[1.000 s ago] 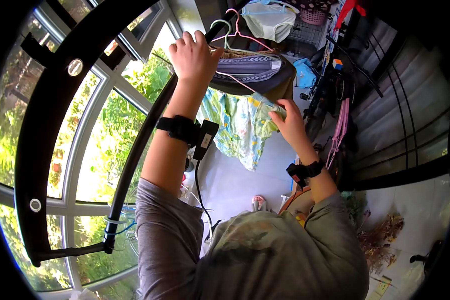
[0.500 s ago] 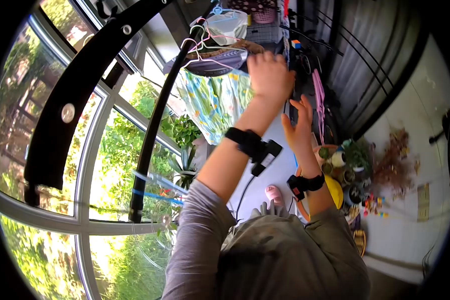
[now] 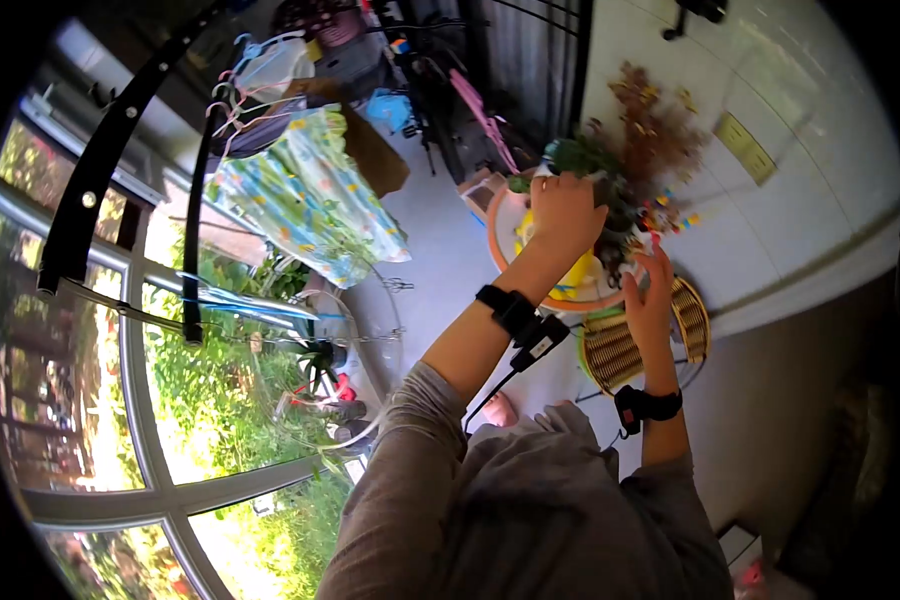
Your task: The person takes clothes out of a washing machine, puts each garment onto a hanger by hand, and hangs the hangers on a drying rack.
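My left hand (image 3: 567, 218) is over a round table with an orange rim (image 3: 496, 245), its back to the camera. The fingers bend down out of sight, so I cannot tell if they hold anything. Below it, a yellow object (image 3: 578, 272) is partly covered by the hand and wrist. My right hand (image 3: 651, 305) is open beside the table's right side, fingers bent and apart, nothing visible in it. Close to its fingertips are small colourful items (image 3: 667, 215). Black straps with small devices are around both wrists.
A wicker stool (image 3: 610, 352) stands under my right hand. Beyond the table are a green plant (image 3: 576, 155) and dried reddish flowers (image 3: 660, 115). To the left, a patterned cloth (image 3: 305, 190) hangs among hangers, near a black rail (image 3: 192, 230) and the windows. A bicycle (image 3: 435, 120) stands behind.
The view has turned to the right. My left hand has gone from in front of the hanging clothes to above the round table. My right hand has also come to the table's side.
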Action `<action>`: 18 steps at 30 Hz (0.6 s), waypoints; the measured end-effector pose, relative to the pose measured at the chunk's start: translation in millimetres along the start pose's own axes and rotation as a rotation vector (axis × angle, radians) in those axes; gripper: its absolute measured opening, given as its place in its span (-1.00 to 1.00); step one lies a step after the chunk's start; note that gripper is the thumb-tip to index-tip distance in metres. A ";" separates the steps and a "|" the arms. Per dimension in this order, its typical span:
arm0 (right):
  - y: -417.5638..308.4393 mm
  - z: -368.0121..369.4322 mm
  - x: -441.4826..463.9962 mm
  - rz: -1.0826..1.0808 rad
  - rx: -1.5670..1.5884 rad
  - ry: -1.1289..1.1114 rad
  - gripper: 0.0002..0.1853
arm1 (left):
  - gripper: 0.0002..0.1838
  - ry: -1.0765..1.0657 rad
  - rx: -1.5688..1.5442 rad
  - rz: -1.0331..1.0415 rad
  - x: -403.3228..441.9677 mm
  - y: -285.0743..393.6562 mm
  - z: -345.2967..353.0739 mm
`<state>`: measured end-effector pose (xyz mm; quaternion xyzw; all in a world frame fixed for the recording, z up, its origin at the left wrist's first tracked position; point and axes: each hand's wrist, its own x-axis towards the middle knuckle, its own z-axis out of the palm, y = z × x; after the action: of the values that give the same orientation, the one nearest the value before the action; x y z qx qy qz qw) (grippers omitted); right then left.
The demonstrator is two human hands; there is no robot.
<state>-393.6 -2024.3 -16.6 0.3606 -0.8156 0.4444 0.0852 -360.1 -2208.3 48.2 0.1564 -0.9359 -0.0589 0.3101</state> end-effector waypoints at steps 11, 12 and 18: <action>89.1 -262.9 -255.9 0.414 -0.266 0.453 -0.65 | -0.88 -0.330 -0.737 0.352 -154.3 304.9 47.2; 87.9 -283.2 -289.6 0.451 -0.329 0.487 -0.66 | -0.88 -0.374 -0.777 0.405 -173.0 336.6 45.9; 91.2 -401.5 -430.8 0.707 -0.543 0.788 -0.71 | -0.95 -0.704 -1.177 0.859 -210.4 517.5 25.2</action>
<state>-214.5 -1456.4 -38.0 -0.1597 -0.8777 0.3215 0.3174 -348.2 -1650.2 17.0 -0.4333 -0.7727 -0.4633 0.0241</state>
